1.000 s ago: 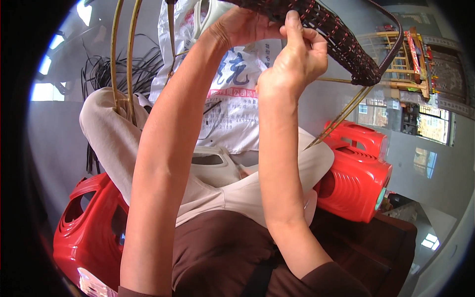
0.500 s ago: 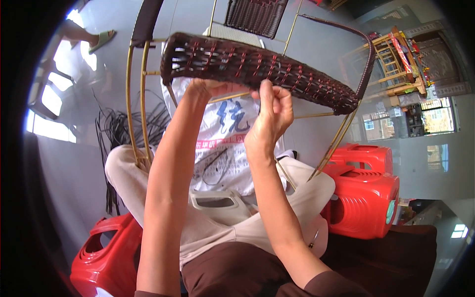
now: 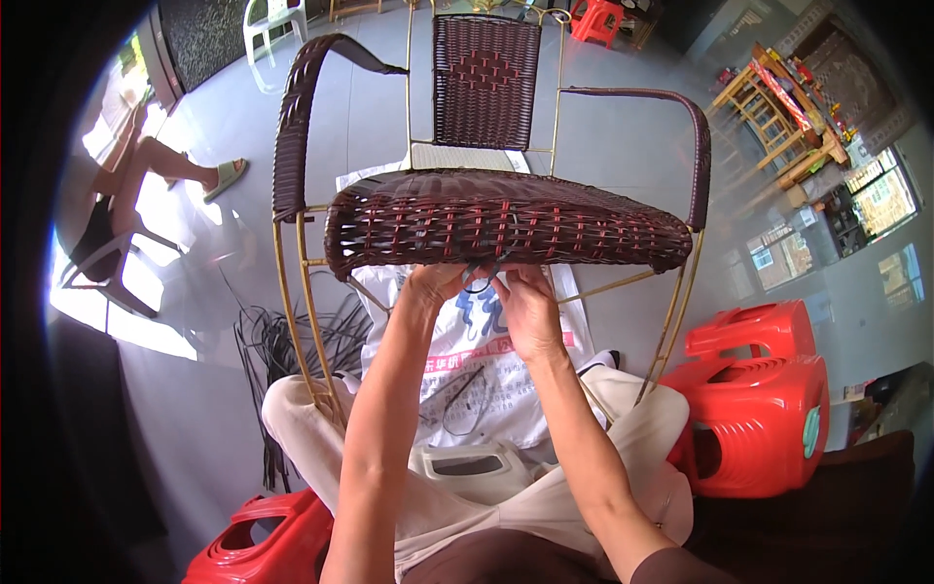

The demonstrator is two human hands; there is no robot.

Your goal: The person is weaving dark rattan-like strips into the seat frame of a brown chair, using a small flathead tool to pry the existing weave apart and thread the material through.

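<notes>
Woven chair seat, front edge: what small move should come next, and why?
Probably draw the dark strand snug against the lower edge of the chair seat: it hangs there in a small open loop, between the left hand and the right hand, both well placed for it. Whether the fingers grip it is hard to tell.

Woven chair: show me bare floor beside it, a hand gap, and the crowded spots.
Grey floor lies bare between the sandal and the left armrest, and a hand could likely pass between the right armrest, woven seat and backrest. Crowded: below the seat front, with left hand, right hand and white sack; black strips left; red stools right.
</notes>
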